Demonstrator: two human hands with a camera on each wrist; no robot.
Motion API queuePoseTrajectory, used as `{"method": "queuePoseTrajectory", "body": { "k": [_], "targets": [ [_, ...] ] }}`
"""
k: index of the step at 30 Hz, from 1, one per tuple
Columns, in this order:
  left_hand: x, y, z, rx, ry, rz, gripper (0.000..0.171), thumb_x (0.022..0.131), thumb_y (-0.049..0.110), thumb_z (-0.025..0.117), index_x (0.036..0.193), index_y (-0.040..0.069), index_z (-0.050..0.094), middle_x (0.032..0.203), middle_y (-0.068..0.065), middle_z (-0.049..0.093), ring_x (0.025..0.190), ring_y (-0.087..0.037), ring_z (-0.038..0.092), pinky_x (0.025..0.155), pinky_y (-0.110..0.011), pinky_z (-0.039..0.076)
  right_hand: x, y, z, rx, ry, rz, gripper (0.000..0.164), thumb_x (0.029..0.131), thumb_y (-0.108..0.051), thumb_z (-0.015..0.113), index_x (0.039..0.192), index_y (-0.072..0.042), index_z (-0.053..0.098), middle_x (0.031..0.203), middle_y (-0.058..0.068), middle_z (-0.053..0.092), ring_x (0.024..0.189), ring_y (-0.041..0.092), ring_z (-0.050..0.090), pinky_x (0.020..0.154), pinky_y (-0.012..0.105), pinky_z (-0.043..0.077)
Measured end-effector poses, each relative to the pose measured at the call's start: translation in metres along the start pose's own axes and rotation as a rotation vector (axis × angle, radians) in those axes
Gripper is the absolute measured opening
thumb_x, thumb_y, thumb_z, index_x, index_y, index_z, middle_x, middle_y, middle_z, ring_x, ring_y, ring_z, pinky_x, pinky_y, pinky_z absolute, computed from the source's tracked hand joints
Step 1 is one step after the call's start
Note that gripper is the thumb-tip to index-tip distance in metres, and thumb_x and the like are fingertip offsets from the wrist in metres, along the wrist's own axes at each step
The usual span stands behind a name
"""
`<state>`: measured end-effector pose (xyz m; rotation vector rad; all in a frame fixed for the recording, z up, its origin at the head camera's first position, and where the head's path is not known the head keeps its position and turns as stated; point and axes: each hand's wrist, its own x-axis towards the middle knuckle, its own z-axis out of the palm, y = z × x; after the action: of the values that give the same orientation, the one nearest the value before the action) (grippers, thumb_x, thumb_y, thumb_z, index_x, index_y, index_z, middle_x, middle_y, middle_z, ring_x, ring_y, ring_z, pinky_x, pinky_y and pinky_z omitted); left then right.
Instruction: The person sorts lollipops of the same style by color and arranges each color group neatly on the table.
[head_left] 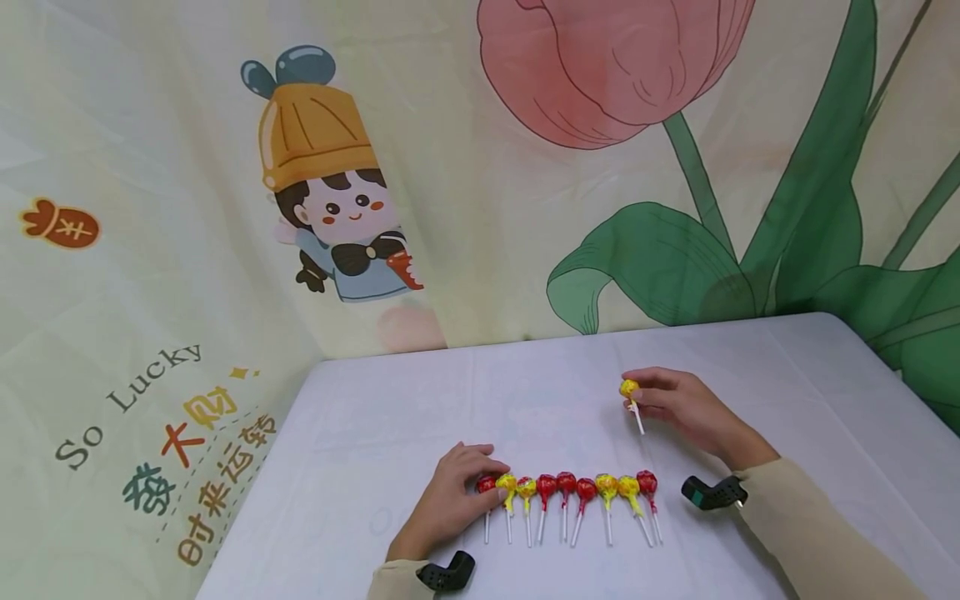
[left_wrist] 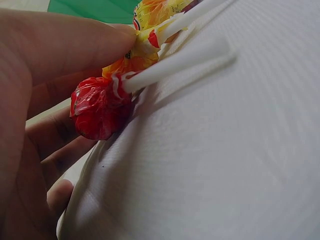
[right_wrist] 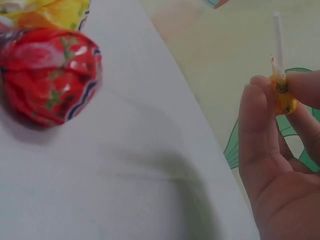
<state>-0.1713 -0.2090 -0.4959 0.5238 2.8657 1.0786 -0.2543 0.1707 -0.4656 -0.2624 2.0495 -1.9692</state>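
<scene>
Yellow lollipop (head_left: 629, 388) sits in right hand (head_left: 690, 408), behind the right end of the row, apart from the rest. Right grip: thumb and fingertips pinching the wrapped head; stick juts out free, towards the viewer. Left hand (head_left: 455, 490) at the row's left end. Left grip: thumb on the wrapper of the second lollipop (head_left: 507, 482), finger curled behind; how firm, can't tell.

Row (head_left: 566, 482): nine lollipops side by side on the desk (head_left: 420, 408), reds and yellows mixed, sticks pointing to the near side. Some heads touch or nearly so, little finger room between; spacing widest at stick ends.

Room: broad stretch of desk between row and back edge, more on the right past the right wrist camera (head_left: 712, 493). Left edge slants, well apart from the left hand. Backdrop (head_left: 465, 208) stands directly behind the back edge.

View differences: left wrist shows the end red lollipop (left_wrist: 100, 107) close to the palm, thumb beyond it; head view half hides that red behind the thumb. Right wrist puts the held lollipop against the backdrop, so off the desk; head view alone leaves height unclear.
</scene>
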Motion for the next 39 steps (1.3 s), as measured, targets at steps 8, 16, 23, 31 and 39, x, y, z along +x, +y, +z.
{"method": "queuePoseTrajectory", "body": {
  "k": [8, 16, 23, 31, 39],
  "targets": [
    [-0.001, 0.002, -0.001, -0.007, 0.001, 0.002, 0.026, 0.088, 0.039, 0.074, 0.112, 0.03, 0.074, 0.134, 0.005, 0.061, 0.135, -0.019, 0.045, 0.119, -0.054, 0.015, 0.011, -0.004, 0.005, 0.0, -0.011, -0.01, 0.05, 0.099, -0.018, 0.064, 0.14, 0.008, 0.05, 0.132, 0.021, 0.058, 0.111, 0.025, 0.064, 0.093, 0.032, 0.053],
    [-0.001, 0.002, -0.001, -0.012, 0.001, 0.005, 0.026, 0.088, 0.039, 0.075, 0.113, 0.03, 0.074, 0.134, 0.005, 0.061, 0.135, -0.02, 0.045, 0.118, -0.055, 0.015, 0.019, -0.008, 0.009, 0.012, -0.002, -0.003, 0.048, 0.099, -0.016, 0.064, 0.139, 0.008, 0.051, 0.127, 0.019, 0.061, 0.106, 0.023, 0.065, 0.091, 0.032, 0.054],
    [-0.001, 0.001, -0.001, -0.005, 0.003, 0.009, 0.026, 0.088, 0.039, 0.075, 0.113, 0.03, 0.074, 0.134, 0.005, 0.061, 0.135, -0.019, 0.045, 0.119, -0.053, 0.015, 0.024, -0.009, 0.014, -0.003, -0.011, 0.01, 0.044, 0.098, -0.016, 0.065, 0.136, 0.006, 0.055, 0.124, 0.016, 0.062, 0.103, 0.023, 0.065, 0.089, 0.031, 0.055],
    [0.0, 0.0, -0.001, -0.014, 0.0, 0.015, 0.026, 0.088, 0.04, 0.074, 0.113, 0.03, 0.074, 0.133, 0.005, 0.062, 0.135, -0.019, 0.045, 0.118, -0.054, 0.015, 0.033, -0.01, 0.021, -0.019, -0.017, 0.006, 0.04, 0.099, -0.017, 0.064, 0.132, 0.004, 0.058, 0.125, 0.019, 0.06, 0.105, 0.026, 0.064, 0.091, 0.033, 0.054],
    [0.0, -0.001, 0.0, -0.01, -0.001, 0.016, 0.026, 0.089, 0.04, 0.074, 0.112, 0.031, 0.074, 0.133, 0.005, 0.062, 0.134, -0.019, 0.045, 0.118, -0.055, 0.015, 0.042, -0.012, 0.028, -0.007, -0.026, 0.022, 0.036, 0.098, -0.014, 0.064, 0.129, 0.003, 0.06, 0.121, 0.018, 0.061, 0.103, 0.026, 0.064, 0.09, 0.033, 0.054]
  ]
}}
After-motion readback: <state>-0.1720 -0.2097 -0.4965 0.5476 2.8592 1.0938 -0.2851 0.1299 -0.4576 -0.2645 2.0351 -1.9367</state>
